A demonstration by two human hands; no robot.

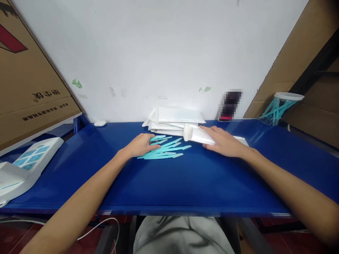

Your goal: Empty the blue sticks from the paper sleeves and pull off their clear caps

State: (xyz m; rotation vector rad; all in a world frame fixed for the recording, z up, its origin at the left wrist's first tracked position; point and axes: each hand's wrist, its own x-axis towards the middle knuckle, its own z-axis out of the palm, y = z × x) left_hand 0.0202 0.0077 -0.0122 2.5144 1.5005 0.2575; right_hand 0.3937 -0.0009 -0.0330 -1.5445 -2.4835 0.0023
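On the blue table a loose fan of teal eyebrow razors [165,151] lies with its paler ends pointing right. My left hand [141,145] is closed around the left side of this pile, thumb and curled fingers on some razors; how many it grips is hidden. To the right, my right hand [225,141] holds a white plastic packet [200,135], thumb below and fingers over its right end. The packet's folded left end rests by a stack of similar white packets [180,115] against the wall. Another white piece [241,140] shows beyond my right wrist.
A clear jar [277,109] with a white lid and teal sticks stands at the back right. Beside the wall leans a pixelated dark item [230,104]. A small white case [100,123] sits back left; a white device [34,158] with blue panels lies left. Cardboard [34,70] flanks the table.
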